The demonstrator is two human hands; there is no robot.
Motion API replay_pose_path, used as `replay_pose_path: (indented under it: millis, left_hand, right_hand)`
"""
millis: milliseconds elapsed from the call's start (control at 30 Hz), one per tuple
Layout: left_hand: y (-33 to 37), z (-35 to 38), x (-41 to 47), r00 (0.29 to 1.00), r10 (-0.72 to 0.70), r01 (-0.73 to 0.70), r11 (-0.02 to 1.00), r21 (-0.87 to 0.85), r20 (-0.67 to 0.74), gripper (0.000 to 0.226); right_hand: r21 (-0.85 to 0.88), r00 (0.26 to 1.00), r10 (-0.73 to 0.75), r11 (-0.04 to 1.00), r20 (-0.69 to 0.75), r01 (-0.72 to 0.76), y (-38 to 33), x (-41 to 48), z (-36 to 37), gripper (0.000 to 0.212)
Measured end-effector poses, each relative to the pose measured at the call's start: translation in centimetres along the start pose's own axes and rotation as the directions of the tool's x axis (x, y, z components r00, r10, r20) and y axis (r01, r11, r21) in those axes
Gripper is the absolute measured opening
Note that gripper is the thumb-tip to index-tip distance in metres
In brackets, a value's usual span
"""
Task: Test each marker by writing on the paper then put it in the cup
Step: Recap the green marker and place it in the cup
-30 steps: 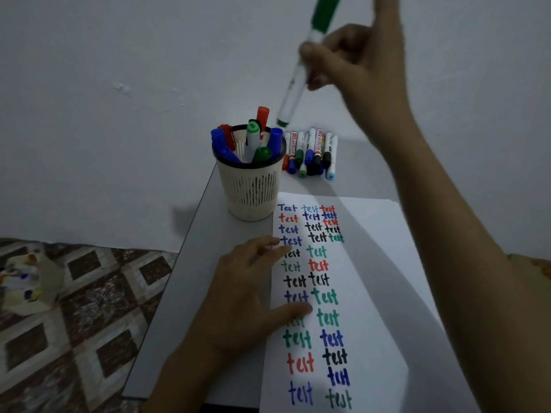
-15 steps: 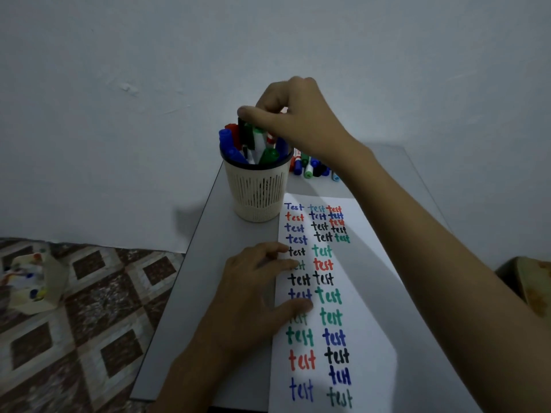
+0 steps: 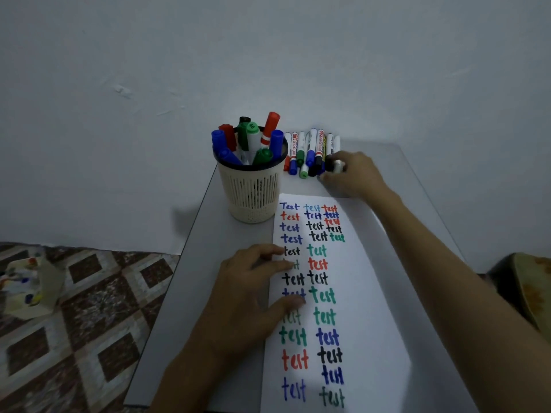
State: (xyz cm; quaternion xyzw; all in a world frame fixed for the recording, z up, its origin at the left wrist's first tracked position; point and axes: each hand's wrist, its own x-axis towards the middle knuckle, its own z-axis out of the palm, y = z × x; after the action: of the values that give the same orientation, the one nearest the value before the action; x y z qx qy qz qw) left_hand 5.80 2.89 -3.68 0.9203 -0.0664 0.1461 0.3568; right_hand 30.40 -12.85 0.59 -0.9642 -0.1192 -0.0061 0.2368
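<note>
Right grip: the right grip (image 3: 353, 174) lies knuckles-up on the bench (image 3: 185, 293), its fingers curled over and pinching the near end of the black-capped marker (image 3: 329, 166). Whether that marker has left the surface I cannot tell.

Marker from the grip: it sits right under the fingertips. Its cap is inside the pinch and its white barrel runs away beyond the fingers toward the wall.

Long axis: the marker points away from the person, parallel to its neighbours, so the pinch has it by one end and not by the middle.

Row of markers (image 3: 310, 150): these start just left of the grip, packed side by side and touching, caps toward the person.

Cup (image 3: 252, 192): further left of the grip, past the whole row. It stands upright and is crowded with markers already dropped in.

Paper (image 3: 366, 293): it starts just on the near side of the grip. Its left part is filled with coloured "test" words and its right part is bare.

Left grip: the left grip (image 3: 253, 293) is well apart on the near side, its fingers spread flat on the paper's left edge and holding nothing (it pins the sheet).

Nearer hand: the right one, by a wide margin.

Next move, as I judge it: draw the marker back along its own axis, clear of the neighbour it touches. It would then need uncapping before it writes on the bare strip.
</note>
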Motion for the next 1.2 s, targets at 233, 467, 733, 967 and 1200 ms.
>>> replay_pose_path:
  millis: [233,467,733,967,1200]
  left_hand:
    - [0.0,0.0,0.0,1.0,-0.025,0.025,0.999,-0.036,-0.015,0.056]
    - [0.0,0.0,0.1,0.998,-0.026,0.023,0.997,-0.072,-0.052,0.049]
    - [0.6,-0.2,0.1,0.994,-0.04,0.032,0.996,-0.087,-0.097,0.05]
    - [2.0,-1.0,0.0,0.978,-0.109,0.041,0.937,-0.348,-0.179,0.053]
    - [2.8,-0.9,-0.1,0.998,0.015,-0.041,0.905,-0.423,-0.065,0.022]
  right_hand:
    - [0.171,0.975,0.057,0.985,-0.213,-0.02,1.5,-0.7,0.8,0.025]
    - [0.914,0.899,0.408,0.283,0.159,-0.29,1.7,-2.8,-2.1,0.025]
    - [0.881,0.888,-0.074,0.187,0.454,-0.435,-0.5,-10.5,-2.5,0.041]
    - [0.834,0.803,-0.367,0.481,0.47,-0.269,-1.5,-18.0,-1.4,0.027]
    - [0.723,0.801,-0.297,0.652,0.52,-0.228,-3.1,-20.1,-1.6,0.039]
